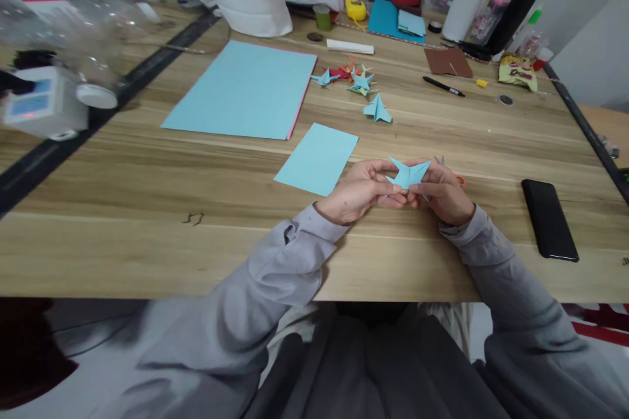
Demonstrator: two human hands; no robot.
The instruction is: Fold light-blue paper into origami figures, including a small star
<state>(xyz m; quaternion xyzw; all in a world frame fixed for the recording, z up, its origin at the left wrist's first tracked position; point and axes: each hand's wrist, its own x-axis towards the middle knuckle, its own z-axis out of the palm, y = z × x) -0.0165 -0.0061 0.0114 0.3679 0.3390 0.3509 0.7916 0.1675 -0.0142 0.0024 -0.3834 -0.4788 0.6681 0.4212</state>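
Between my two hands is a light blue folded paper figure [409, 174] with pointed corners, held just above the table's near side. My left hand [361, 188] pinches its left part, thumb on top. From the other side my right hand [445, 193] grips it with thumb and fingers. The fingers beneath the paper are partly hidden. A blue paper sheet [317, 157] lies left of my hands. Beyond them sit a folded blue paper plane [377, 109] and a pile of small folded paper figures [361, 82]. Scissors [460, 180] with orange handles are partly covered by my right hand.
A stack of large blue sheets [240, 91] lies left of centre. A black phone [549, 219] rests at the right, and a pen [443, 86] farther back. Plastic bottles [93, 33] and a white box [46, 105] stand at the left. A yellow tape measure [356, 10] is at the back.
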